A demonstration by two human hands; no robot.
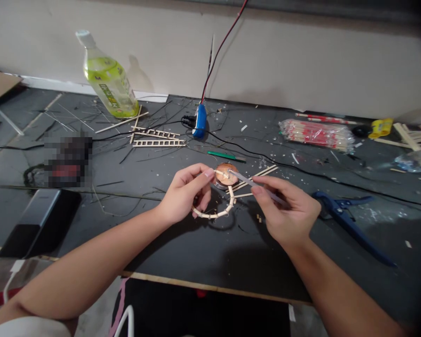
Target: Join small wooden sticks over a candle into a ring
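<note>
Head view: my left hand (184, 195) pinches a ring of wooden sticks (214, 214) between narrowed fingers; my right hand (286, 210) grips a grey strip (257, 185) just beside them.

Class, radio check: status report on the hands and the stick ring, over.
Left hand holding curved wooden-stick ring. Right hand holding grey strip, tip at round amber disc. Blue-handled cutters lie right of right hand.

This is a cluttered hobby workshop: a black workbench (182, 252) strewn with wood chips and loose cables runs along a plain wall (301, 61). Beyond the left hand (185, 194) lie small stick ladders (157, 139). Right of the right hand (284, 210) sit blue-handled cutters (347, 220), with a plastic bag of sticks (315, 133) farther back.
</note>
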